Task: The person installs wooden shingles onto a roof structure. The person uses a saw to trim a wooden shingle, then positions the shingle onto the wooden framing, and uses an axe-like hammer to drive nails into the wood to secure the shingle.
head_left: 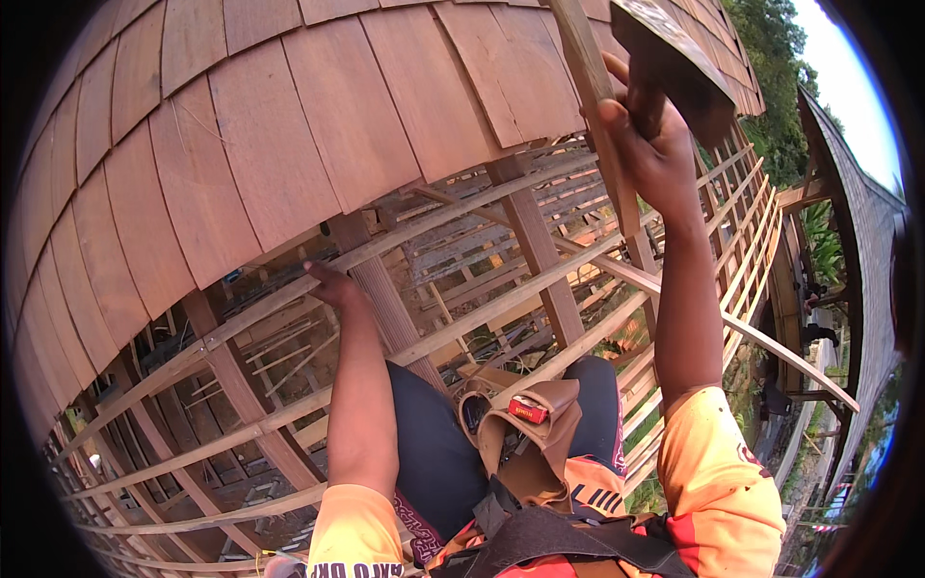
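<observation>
My right hand [660,159] is raised at the upper right, closed round the short handle of a hatchet-like tool [679,72] with a broad, dark metal head. A narrow wooden strip [599,125] runs beside that hand, against its fingertips, across the lower edge of the shingles. My left hand [332,285] is closed on a horizontal roof batten [385,248] just below the shingles, and some of its fingers are hidden. Reddish-brown wooden shingles [279,135] cover the upper roof in overlapping rows.
Bare battens cross thick rafters [540,246], with open gaps and timber below. My legs are among the battens. A tan leather tool pouch [525,448] at my waist holds a small red box [528,409]. A loose slat [790,361] juts out at right, towards another roof [867,289].
</observation>
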The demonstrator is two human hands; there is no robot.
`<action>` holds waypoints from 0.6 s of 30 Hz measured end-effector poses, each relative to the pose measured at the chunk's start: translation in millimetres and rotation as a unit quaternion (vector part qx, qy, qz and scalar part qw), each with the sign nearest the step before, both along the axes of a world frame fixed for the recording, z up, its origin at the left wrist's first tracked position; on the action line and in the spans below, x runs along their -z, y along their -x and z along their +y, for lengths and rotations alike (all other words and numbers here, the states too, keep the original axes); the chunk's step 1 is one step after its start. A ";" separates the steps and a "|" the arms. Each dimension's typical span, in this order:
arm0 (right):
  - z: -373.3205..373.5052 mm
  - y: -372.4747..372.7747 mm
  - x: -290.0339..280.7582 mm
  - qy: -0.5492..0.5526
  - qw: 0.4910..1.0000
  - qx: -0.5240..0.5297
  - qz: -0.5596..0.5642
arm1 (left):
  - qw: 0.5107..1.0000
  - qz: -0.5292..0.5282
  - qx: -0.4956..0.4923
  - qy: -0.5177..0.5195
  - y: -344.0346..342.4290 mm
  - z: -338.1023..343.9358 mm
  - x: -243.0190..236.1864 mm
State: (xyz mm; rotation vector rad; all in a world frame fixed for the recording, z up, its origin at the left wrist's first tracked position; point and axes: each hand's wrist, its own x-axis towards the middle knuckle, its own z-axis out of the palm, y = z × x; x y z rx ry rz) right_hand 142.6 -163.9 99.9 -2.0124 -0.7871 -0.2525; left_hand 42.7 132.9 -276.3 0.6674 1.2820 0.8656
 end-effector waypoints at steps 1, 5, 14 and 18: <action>-39.4 20.4 25.9 -0.037 0.997 -0.036 0.054 | 1.000 0.013 0.009 0.002 -1.2 -11.4 -1.5; -153.8 111.1 151.3 -0.182 0.953 0.016 0.243 | 0.999 0.035 0.027 -0.019 -10.6 -19.7 4.2; -126.6 20.5 268.5 -0.096 0.878 0.086 0.460 | 0.988 0.152 -0.003 -0.026 -12.5 -23.8 -28.7; -76.2 -62.3 262.4 -0.045 0.903 0.061 0.423 | 0.989 0.134 -0.031 -0.057 -5.0 -8.8 -26.4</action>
